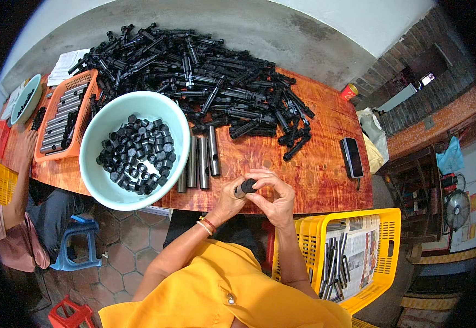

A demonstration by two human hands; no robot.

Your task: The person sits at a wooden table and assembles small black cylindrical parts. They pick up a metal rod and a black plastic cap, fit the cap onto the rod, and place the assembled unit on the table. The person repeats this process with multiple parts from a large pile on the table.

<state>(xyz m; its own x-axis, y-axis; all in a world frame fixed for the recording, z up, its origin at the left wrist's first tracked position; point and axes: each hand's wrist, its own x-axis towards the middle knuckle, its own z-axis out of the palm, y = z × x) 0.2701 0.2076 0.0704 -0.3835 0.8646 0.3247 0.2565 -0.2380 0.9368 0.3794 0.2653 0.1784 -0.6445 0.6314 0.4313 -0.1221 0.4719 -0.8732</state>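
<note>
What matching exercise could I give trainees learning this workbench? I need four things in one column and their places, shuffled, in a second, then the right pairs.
Things:
1. Small black caps
2. Loose metal tubes
3. Dark phone
4. Black-capped tube

Places:
A. Between the left hand and right hand
B. Flat on the wooden table, right of the hands
C. Inside the pale green basin
D. Side by side on the table, just right of the basin

Pairs: 1-C, 2-D, 3-B, 4-A
</note>
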